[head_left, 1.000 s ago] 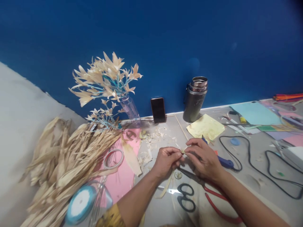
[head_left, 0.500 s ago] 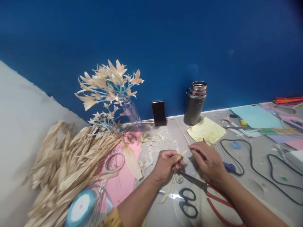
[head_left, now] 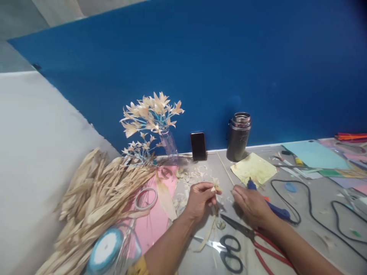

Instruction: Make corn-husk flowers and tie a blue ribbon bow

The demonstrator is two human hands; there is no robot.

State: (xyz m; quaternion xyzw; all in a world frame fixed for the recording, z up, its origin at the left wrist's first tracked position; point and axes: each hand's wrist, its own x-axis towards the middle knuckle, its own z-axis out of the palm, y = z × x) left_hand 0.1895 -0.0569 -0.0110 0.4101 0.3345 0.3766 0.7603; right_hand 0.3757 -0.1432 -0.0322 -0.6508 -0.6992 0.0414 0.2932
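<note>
My left hand (head_left: 200, 198) is closed in a pinch on a small dried-husk flower (head_left: 215, 185), held just above the table. My right hand (head_left: 252, 206) rests low on the table a little to the right, apart from the flower, fingers curled with nothing visible in them. A blue glue gun (head_left: 272, 208) lies just beyond the right hand. Red-handled scissors (head_left: 255, 240) and black-handled scissors (head_left: 229, 254) lie in front of both hands.
A heap of dried husks (head_left: 94, 198) fills the left side, beside a pink sheet (head_left: 155, 217), a tape ring (head_left: 145, 198) and a blue ribbon spool (head_left: 103, 252). A vase of husk flowers (head_left: 153, 122), a phone (head_left: 198, 146) and a steel flask (head_left: 238, 136) stand against the blue wall. Black cable (head_left: 312, 214) loops at right.
My right hand has let go of the flower and dropped away to the table on the right. The left hand keeps the flower. The camera has tilted up.
</note>
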